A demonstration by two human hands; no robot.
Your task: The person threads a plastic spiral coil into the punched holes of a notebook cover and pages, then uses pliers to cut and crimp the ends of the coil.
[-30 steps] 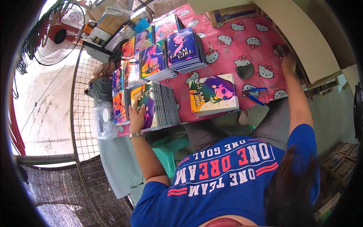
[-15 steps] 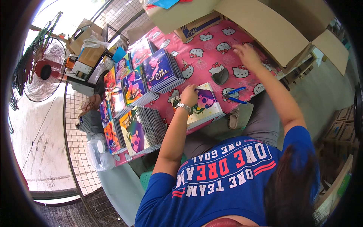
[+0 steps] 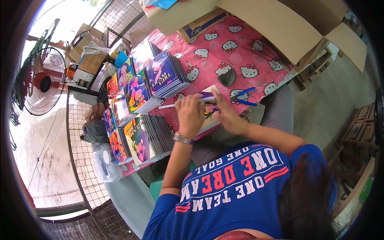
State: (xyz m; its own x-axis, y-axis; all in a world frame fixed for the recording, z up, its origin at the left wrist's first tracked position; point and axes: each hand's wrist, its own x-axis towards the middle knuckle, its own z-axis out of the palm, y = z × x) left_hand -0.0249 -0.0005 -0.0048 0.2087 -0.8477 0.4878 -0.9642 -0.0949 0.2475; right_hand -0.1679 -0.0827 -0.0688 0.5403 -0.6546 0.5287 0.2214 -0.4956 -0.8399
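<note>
Left hand (image 3: 190, 114): I saw its fingers closed on a tilted notebook (image 3: 207, 99).
Right hand (image 3: 231, 118): half-open against that notebook's three o'clock end; I couldn't tell its grip.
Table (image 3: 256, 60): the notebook was above it, stacked notebooks (image 3: 139, 90) at nine o'clock, blue-handled tool (image 3: 246, 92) at three.

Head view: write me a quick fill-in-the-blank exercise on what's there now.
The hand wearing the silver metal wristband and gripping a thin white-edged notebook is the ____ one.
The blue-handled tool lies on a patterned cloth mostly ____.
The short-sleeved shirt is mainly ____.
Missing words: left; pink; blue.
</note>
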